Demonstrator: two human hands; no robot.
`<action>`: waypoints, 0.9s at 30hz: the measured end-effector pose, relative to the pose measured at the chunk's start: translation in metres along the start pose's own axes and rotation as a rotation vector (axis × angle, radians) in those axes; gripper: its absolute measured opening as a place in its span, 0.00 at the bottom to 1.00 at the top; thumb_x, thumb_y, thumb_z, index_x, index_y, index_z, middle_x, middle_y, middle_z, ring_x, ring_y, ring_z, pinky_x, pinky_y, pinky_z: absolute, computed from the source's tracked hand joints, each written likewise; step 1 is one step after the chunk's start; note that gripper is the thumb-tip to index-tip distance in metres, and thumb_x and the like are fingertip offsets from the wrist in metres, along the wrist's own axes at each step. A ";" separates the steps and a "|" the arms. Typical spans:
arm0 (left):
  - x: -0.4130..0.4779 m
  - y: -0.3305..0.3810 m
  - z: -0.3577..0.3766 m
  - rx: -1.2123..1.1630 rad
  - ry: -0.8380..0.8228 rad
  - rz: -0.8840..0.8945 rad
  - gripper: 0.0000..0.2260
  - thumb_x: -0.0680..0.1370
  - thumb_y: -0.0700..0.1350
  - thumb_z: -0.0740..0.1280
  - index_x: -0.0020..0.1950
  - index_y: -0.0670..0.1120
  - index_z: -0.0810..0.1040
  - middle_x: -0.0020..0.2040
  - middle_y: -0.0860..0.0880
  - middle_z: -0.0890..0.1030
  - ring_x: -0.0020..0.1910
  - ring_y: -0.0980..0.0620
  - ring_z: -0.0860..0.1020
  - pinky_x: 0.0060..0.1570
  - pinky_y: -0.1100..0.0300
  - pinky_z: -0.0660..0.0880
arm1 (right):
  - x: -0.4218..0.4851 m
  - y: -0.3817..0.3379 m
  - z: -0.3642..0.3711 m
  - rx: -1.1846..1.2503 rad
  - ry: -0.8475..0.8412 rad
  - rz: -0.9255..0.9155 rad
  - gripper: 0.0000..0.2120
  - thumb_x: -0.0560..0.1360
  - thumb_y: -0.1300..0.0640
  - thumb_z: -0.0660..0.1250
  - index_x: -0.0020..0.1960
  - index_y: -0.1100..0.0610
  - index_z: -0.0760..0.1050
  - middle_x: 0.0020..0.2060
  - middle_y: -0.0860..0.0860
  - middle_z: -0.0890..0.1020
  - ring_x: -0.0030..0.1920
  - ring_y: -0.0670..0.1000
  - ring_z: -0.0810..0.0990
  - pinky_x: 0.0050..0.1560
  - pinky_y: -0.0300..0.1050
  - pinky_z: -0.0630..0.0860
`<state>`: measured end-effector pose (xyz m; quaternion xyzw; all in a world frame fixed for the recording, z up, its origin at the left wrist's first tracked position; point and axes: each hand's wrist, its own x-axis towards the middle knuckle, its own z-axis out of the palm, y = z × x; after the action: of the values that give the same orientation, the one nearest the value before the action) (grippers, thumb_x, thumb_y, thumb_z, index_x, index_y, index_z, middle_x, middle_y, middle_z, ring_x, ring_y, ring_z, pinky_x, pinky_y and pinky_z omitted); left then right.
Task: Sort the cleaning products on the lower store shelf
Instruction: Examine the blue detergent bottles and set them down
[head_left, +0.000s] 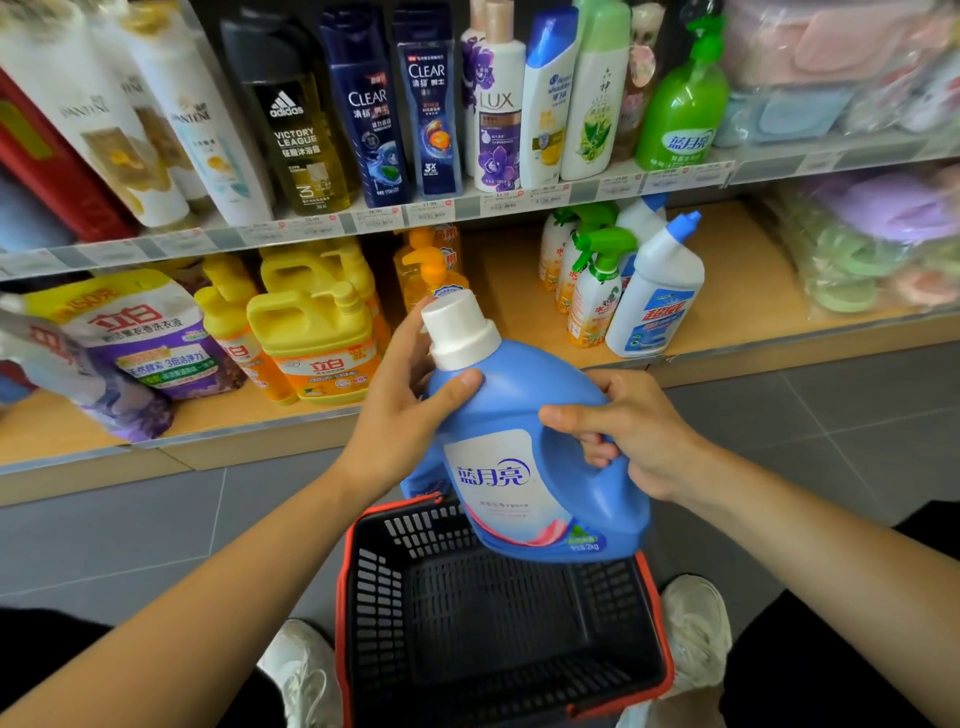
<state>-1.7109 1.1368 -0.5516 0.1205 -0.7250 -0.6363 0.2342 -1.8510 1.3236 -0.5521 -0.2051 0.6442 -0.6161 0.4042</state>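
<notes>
A blue detergent jug with a white cap is held tilted above a black basket with a red rim. My left hand grips its shoulder just below the cap. My right hand curls round its handle. On the lower shelf stand yellow jugs, purple refill bags, orange pump bottles, green-trigger spray bottles and white toilet cleaner bottles. A bare gap of shelf lies between the orange bottles and the sprays.
The upper shelf carries shampoo and body wash bottles. Bagged sponges and cloths fill the right side. The basket sits on a grey tiled floor between my white shoes.
</notes>
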 end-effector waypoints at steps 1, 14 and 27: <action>0.002 0.000 0.000 -0.015 0.013 -0.007 0.28 0.78 0.43 0.69 0.77 0.47 0.65 0.69 0.50 0.78 0.69 0.54 0.76 0.65 0.59 0.75 | 0.000 -0.001 0.000 0.007 -0.003 -0.001 0.25 0.58 0.50 0.83 0.31 0.56 0.66 0.22 0.52 0.66 0.22 0.51 0.60 0.28 0.44 0.58; 0.003 -0.022 -0.013 -0.101 -0.029 -0.224 0.19 0.81 0.61 0.60 0.73 0.66 0.71 0.71 0.61 0.75 0.70 0.57 0.74 0.66 0.51 0.73 | -0.004 -0.009 0.005 0.174 -0.005 0.070 0.15 0.65 0.52 0.80 0.33 0.53 0.73 0.24 0.50 0.66 0.22 0.47 0.60 0.24 0.40 0.61; -0.022 -0.052 0.008 -0.306 -0.184 -0.622 0.24 0.72 0.60 0.74 0.65 0.54 0.79 0.63 0.47 0.83 0.60 0.47 0.83 0.54 0.53 0.81 | 0.007 -0.025 -0.011 0.425 0.036 0.060 0.09 0.72 0.56 0.71 0.47 0.61 0.77 0.34 0.51 0.77 0.29 0.46 0.72 0.31 0.38 0.74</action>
<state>-1.7019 1.1454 -0.6075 0.2411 -0.5682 -0.7865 -0.0215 -1.8692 1.3212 -0.5313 -0.0850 0.5127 -0.7292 0.4451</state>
